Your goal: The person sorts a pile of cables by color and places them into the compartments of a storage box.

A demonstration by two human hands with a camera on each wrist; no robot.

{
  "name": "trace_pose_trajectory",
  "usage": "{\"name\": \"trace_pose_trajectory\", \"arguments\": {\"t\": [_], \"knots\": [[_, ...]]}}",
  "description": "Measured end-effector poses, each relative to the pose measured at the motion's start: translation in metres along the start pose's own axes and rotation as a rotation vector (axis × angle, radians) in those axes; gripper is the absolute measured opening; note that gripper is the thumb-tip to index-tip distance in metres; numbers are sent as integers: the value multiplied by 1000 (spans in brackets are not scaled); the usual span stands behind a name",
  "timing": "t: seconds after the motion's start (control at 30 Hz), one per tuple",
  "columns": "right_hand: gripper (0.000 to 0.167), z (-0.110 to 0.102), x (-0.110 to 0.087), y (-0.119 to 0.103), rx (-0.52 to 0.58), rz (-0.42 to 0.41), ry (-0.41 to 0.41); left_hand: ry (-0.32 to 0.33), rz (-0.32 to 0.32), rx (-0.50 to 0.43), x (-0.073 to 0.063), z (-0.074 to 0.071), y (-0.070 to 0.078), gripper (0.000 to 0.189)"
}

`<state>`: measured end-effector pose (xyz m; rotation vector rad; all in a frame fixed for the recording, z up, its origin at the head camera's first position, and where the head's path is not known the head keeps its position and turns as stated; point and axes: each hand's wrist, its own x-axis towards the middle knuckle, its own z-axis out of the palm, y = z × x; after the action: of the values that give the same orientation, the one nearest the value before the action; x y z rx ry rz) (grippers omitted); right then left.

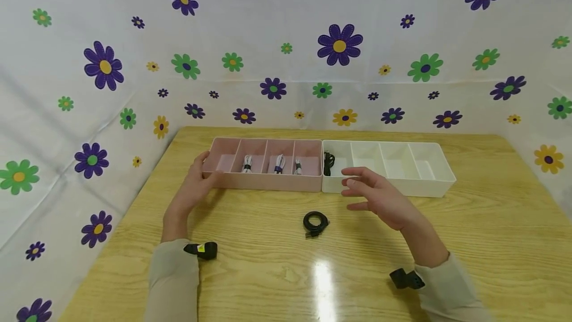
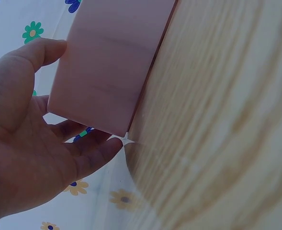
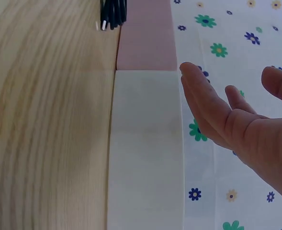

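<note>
My left hand [image 1: 193, 189] grips the left end of a pink compartment box [image 1: 263, 182], thumb at its front rim and fingers round the end wall. Bundled white cables lie in three of its compartments, one being a white cable [image 1: 279, 164] with a dark tie. My right hand [image 1: 380, 198] hovers with spread, relaxed fingers over the front edge of a white compartment box [image 1: 393, 186], holding nothing. A black cable [image 1: 328, 163] sits in the white box's leftmost compartment. On the table in front lies a coiled black cable [image 1: 315, 223], apart from both hands.
Both boxes stand end to end along the back of the wooden table [image 1: 268, 262]. Behind and beside it hangs a white cloth [image 1: 295, 14] with printed flowers. A small black device [image 1: 201, 250] is strapped at the left wrist, another black device [image 1: 406, 279] at the right.
</note>
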<state>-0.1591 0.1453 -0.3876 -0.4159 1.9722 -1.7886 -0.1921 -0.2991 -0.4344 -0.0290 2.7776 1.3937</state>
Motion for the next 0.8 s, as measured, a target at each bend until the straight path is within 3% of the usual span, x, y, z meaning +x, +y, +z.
{"name": "trace_pose_trajectory", "arguments": {"t": [0.2,0.47,0.8], "knots": [[51,11,4,3,-85,-4,-28,-6,-1,-10,1,1,1,82],[54,27,8,11,-403,-54,-96,-12,6,-14,1,2,4,80],[54,36,15,19,-414,-50,-125,-9,-6,-4,1,1,5,79]]}}
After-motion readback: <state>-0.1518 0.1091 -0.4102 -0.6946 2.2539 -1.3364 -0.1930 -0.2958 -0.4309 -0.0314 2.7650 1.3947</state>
